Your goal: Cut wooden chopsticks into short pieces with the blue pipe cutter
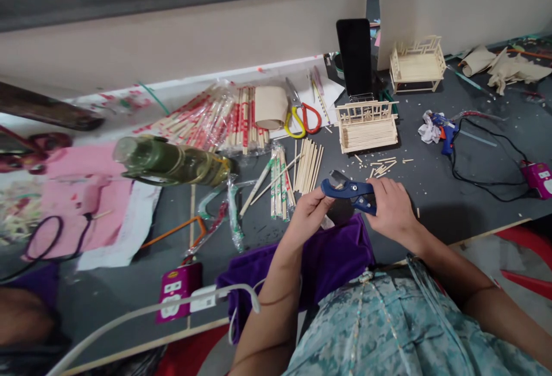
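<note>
My right hand (393, 206) is closed around the handles of a blue hand cutter (351, 190), whose metal blade faces up and left. At the cutter's head, my left hand (309, 214) is pinched closed; what its fingers hold, if anything, is too small to make out. Just beyond the hands lie a row of thin wooden sticks (308, 164) and some short cut pieces (383, 167). Behind these stands a small bench model (368, 135) made of sticks, with a railed back.
A second stick model (417, 68) stands at the back right, near a blue glue gun (449, 136). A phone (354, 57) leans upright. Scissors (308, 120), packaged chopsticks (244, 117), a green bottle (172, 160), a purple cloth (336, 249) and a power box (179, 292) lie around. Another person is at lower left.
</note>
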A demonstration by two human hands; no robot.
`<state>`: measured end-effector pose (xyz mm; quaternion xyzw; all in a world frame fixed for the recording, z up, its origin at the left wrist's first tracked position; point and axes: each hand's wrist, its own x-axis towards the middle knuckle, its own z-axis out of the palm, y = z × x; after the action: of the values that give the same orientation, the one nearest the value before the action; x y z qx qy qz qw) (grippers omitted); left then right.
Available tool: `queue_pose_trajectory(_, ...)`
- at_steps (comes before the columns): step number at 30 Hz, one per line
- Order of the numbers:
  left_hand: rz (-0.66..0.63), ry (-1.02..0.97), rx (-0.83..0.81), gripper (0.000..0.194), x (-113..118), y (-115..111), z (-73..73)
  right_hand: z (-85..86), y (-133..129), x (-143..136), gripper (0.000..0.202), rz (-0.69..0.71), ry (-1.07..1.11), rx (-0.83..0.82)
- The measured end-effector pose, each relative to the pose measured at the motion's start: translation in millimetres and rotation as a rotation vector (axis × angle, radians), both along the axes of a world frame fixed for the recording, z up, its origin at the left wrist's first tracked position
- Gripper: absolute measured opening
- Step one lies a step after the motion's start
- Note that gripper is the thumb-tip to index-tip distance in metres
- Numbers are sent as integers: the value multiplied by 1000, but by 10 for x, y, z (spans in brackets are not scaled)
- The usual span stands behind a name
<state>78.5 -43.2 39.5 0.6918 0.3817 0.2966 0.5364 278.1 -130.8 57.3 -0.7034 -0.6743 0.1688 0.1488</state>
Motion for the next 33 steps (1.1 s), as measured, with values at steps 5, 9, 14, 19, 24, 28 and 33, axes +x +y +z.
queue_pose_trajectory(5, 74, 72, 141, 39, 39, -55, 52, 23, -6, -46, 57, -17, 21, -27)
queue_pose_trajectory(9, 108, 137, 227, 33, 60, -96, 76, 20, -3, -78, 54, -30, 33, -44)
queue_pose_trajectory(14, 114, 238, 263, 28, 54, -143, 36, -23, -11, -95, 49, -43, 42, -79)
queue_pose_trajectory(19, 67, 281, 219, 32, 51, -180, 2, -76, -61, -108, 37, -58, 77, -152)
queue_pose_trajectory(24, 8, 328, 138, 33, 88, -208, 22, -134, -106, -89, 24, -49, 70, -276)
queue_pose_trajectory(28, 6, 376, 95, 31, 149, -196, -13, -206, -85, -50, 25, -43, 55, -348)
queue_pose_trajectory(33, 12, 380, 43, 30, 238, -102, -100, -275, -24, -11, 28, -72, 72, -383)
